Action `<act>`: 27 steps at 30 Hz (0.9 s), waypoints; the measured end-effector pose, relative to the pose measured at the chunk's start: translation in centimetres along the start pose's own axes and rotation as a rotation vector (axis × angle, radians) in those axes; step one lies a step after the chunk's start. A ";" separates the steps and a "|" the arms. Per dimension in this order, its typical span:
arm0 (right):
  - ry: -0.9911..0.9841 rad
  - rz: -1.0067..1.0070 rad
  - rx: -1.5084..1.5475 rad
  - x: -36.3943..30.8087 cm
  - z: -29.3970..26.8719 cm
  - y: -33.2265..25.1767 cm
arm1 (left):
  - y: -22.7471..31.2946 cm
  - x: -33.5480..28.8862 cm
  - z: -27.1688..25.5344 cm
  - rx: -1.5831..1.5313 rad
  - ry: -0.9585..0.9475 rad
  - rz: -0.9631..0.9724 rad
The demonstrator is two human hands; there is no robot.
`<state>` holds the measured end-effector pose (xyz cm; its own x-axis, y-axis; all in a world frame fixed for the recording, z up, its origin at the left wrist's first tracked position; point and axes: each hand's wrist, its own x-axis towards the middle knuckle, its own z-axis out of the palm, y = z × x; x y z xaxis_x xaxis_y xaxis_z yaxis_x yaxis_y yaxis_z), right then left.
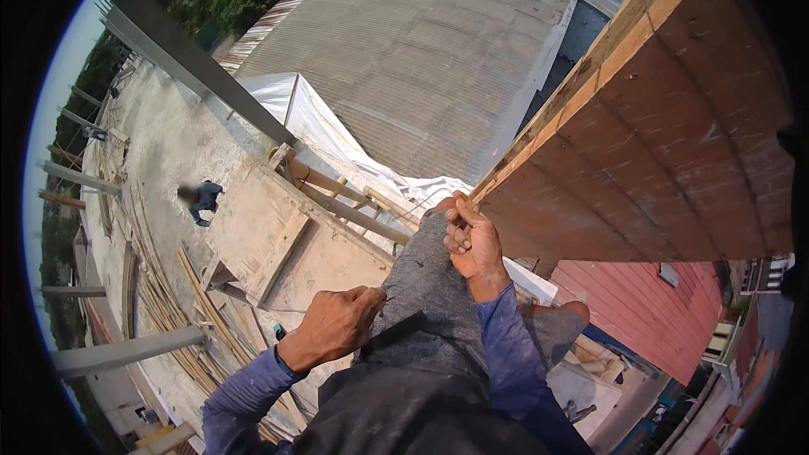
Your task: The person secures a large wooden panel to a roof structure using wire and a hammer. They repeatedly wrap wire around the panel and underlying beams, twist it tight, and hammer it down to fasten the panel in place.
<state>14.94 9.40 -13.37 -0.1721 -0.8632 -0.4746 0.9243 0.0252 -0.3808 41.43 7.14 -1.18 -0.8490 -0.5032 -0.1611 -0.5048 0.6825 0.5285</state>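
Observation:
My left hand is closed in a pinch, thumb against the curled fingers, above the left side of my lap. Higher and to the right, my right hand is closed with its fingers curled inward, near my knee. Whatever either hand may hold is too small or hidden to make out. Both hands are apart from each other, over my grey shorts. Beside the right hand rises a large brown formwork panel with a timber edge. A narrow dark strip lies across my lap near the left hand.
I am high above a building site. Wooden boards and bamboo poles lie to the left. Farther down, another person bends over the concrete floor. A corrugated grey roof spreads ahead; a red roof lies below right.

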 end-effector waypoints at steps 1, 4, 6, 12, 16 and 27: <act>0.023 0.022 -0.068 -0.5 -1.7 -0.2 | -0.3 -1.0 1.2 -0.020 -0.091 -0.010; 0.200 -0.013 -0.077 -2.3 -6.2 -0.6 | -1.4 -5.0 3.7 -0.130 -0.201 -0.013; 0.259 -0.082 -0.119 -3.7 -8.3 -0.2 | -2.4 -7.5 4.8 -0.153 -0.296 -0.070; 0.344 -0.275 -0.108 -6.6 -9.1 0.2 | -5.7 -9.2 4.8 -0.001 -0.516 -0.064; 0.332 -0.355 -0.345 -8.3 -6.8 0.4 | -5.3 -4.5 4.2 0.068 -0.244 -0.039; 0.483 -0.666 -0.491 -11.3 -2.4 -1.3 | 1.3 16.7 6.2 -0.617 0.039 0.055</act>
<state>14.83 20.35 -9.43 -0.8342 -0.4785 -0.2743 0.3585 -0.0924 -0.9290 25.65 2.92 -8.37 -0.8591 -0.5027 -0.0957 -0.2674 0.2815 0.9215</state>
